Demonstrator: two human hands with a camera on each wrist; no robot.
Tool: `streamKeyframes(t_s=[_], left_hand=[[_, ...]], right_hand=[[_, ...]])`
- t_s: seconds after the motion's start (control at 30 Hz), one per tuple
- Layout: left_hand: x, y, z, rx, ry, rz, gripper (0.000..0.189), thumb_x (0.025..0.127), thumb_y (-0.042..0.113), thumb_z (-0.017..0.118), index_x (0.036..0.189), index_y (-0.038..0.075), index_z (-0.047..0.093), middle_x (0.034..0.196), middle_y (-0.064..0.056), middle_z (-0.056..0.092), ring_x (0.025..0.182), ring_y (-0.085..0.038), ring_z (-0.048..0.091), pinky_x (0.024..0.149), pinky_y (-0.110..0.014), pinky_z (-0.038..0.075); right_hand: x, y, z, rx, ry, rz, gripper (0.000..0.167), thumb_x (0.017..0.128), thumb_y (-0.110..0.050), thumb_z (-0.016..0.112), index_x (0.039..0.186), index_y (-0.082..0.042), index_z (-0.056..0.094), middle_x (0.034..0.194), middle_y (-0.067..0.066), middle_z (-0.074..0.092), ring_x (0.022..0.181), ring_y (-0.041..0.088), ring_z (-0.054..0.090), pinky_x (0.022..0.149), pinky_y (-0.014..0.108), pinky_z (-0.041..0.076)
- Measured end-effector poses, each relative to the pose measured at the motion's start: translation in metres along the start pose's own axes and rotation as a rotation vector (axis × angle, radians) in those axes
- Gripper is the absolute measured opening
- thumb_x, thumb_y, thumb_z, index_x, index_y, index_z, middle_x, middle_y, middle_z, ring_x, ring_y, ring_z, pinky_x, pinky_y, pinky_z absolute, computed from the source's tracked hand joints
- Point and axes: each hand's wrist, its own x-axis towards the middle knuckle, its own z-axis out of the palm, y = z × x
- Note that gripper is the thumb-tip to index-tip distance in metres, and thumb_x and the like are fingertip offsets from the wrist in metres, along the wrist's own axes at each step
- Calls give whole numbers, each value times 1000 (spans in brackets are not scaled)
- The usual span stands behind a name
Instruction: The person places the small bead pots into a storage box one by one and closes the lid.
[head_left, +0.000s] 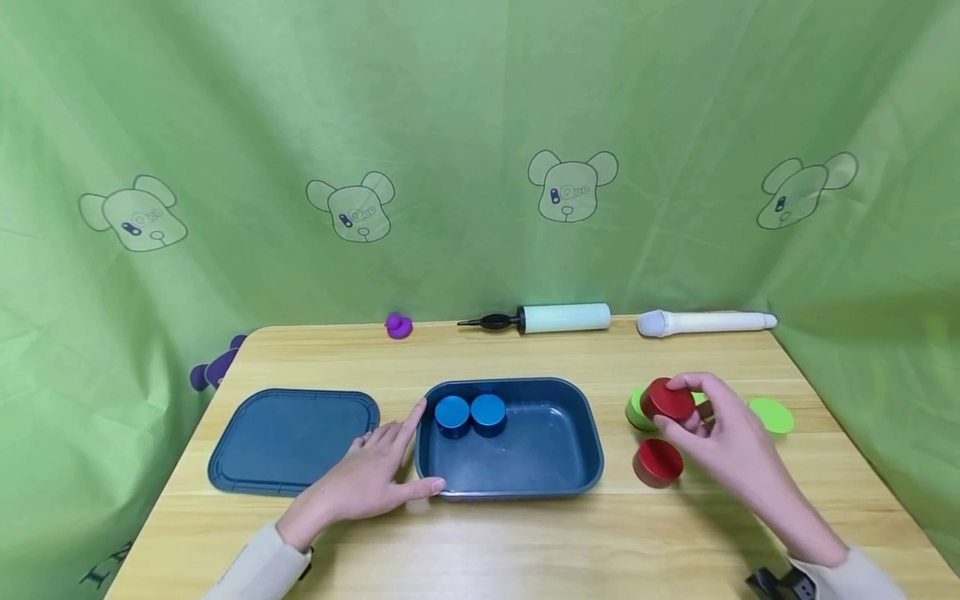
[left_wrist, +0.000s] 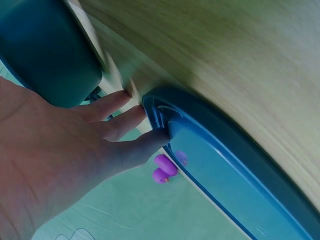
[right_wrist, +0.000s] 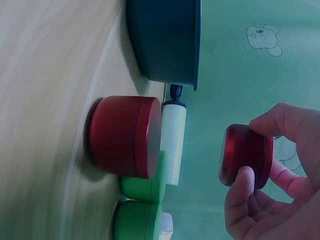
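Note:
My right hand pinches a small round red tin between thumb and fingers, raised above the table. A second red tin stands on the table just below it; green tins sit behind and beside the hand. My left hand is spread at the left end of a dark blue rectangular box, index finger along its left rim and thumb at its front rim. Inside the box, two blue tins stand side by side at the left. Left fingertips overlap the lid's corner in the left wrist view.
The flat blue lid lies left of the box. Along the table's back edge are a purple rubber duck, a hand pump with a black nozzle, and a white microphone-shaped stick. A green curtain hangs behind.

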Motion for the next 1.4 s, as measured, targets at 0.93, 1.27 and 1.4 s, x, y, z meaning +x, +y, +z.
streamKeyframes(t_s=[0.93,1.27,1.4], left_hand=[[0,-2,2,3,13,-8,112,97,83,58,177,34,-4,170,-25,37,155,-53,33,118,-80,22],[-1,-1,1,0,14,0,110,98,81,58,177,35,-4,170,-26,37,154,-54,34,118,-81,23],[-2,0,0,0,15,0,110,98,81,59,177,35,-4,170,-26,37,154,-54,34,118,-81,23]], right_hand=[[22,-33,28,61,-47,-35,50,93,-14,89,135,-9,62,93,6,66,74,20,62,61,28,53],[27,-44,39,89,-83,-14,50,95,-15,88,135,-8,60,93,6,67,78,23,64,66,28,55],[30,-50,41,96,-110,-7,50,94,-14,88,135,-8,60,92,6,67,80,23,64,66,29,55]])
